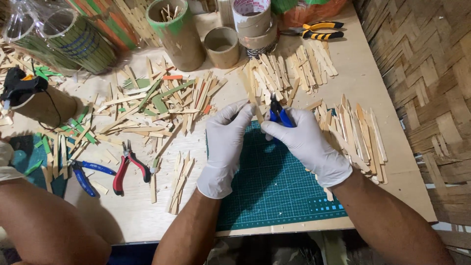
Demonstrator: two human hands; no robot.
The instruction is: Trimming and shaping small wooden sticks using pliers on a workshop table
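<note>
Over at the far left, a black glue gun (18,84) rests on a brown cardboard tube (46,105), and below it green-painted wooden sticks (46,147) lie scattered. Next come blue-handled pliers (86,172) and red-handled pliers (128,167), both lying unused on the pale wooden worktop (147,216). Behind them spreads a loose heap of flat wooden sticks (157,105), mostly bare, a few green or orange, many already cut to slanted ends. A green-rimmed cardboard tube (177,34) stands at the back with offcuts inside.

My left hand (224,147), in a white rubber glove, pinches a thin pale wooden stick (251,98) between thumb and fingertips, holding it up over the dark green gridded cutting mat (274,186). My right hand (306,145), gloved the same, is closed around small blue-handled cutters (278,114), whose tips meet the stick.

To the right lies a tidy pile of pointed sticks (355,132), smooth and matt, and another batch (304,64) sits farther back near yellow-and-black pliers (320,30). Judging by the piles, much trimming is done, yet plenty of uncut sticks remain. A woven bamboo wall (431,73) closes the right edge.
</note>
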